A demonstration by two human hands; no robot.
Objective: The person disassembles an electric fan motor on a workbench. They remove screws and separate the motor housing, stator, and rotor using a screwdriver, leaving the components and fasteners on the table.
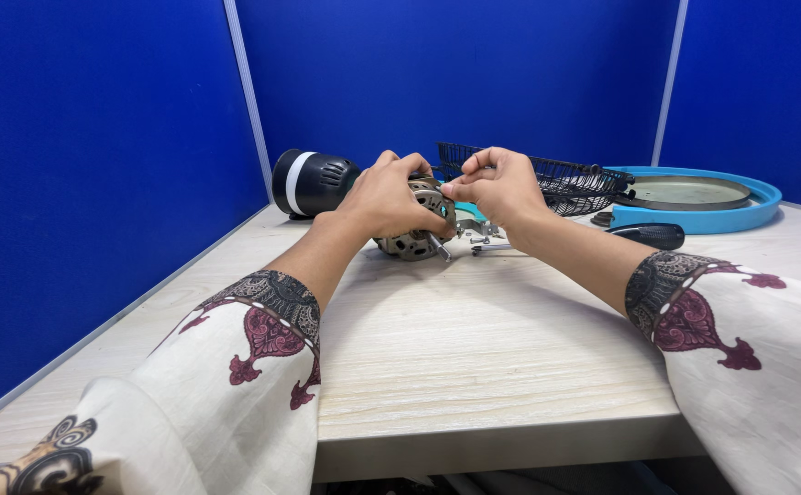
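A small metal motor (pixel 416 223) is gripped by the left hand (pixel 384 197) above the wooden table (pixel 474 348) (near its far edge), its top pinched by the right hand (pixel 501 186).

— Any packages, labels, signs or screens in this view?

— None that I can see. Nothing boxed or wrapped, no sticker, no sign, no display.

— Anything that could be mistaken for a label?

— No. No marking of that kind shows anywhere, from nine o'clock round to three o'clock.
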